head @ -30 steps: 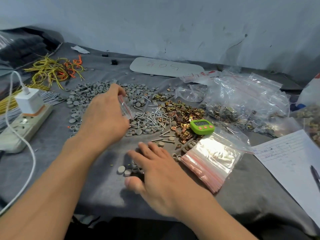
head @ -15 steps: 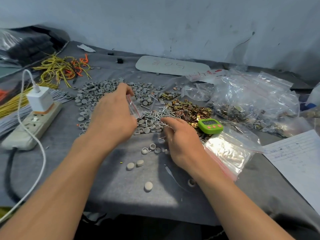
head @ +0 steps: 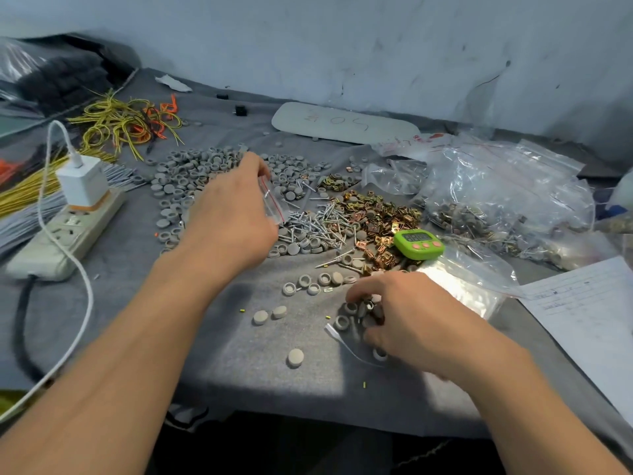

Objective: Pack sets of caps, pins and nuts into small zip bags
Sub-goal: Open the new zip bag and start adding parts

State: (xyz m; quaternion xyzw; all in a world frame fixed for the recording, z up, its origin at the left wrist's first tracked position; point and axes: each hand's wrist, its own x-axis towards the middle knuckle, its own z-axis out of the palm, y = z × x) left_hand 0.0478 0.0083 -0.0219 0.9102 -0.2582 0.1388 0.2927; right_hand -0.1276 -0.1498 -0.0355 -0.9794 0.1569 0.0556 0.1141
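a small zip bag (head: 273, 200) is pinched in the left hand (head: 229, 217); grey caps (head: 359, 311) (a small cluster) are gripped in the curled right hand (head: 421, 323).

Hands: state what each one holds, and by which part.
Left hand pinches the small zip bag at its upper end, near the red zip edge. Right hand curls round a cluster of grey caps.

Left hand (head: 233, 214) raised, pinching zip bag (head: 273, 200); right hand (head: 418, 320) low, curled round caps (head: 359, 311); forearms extended
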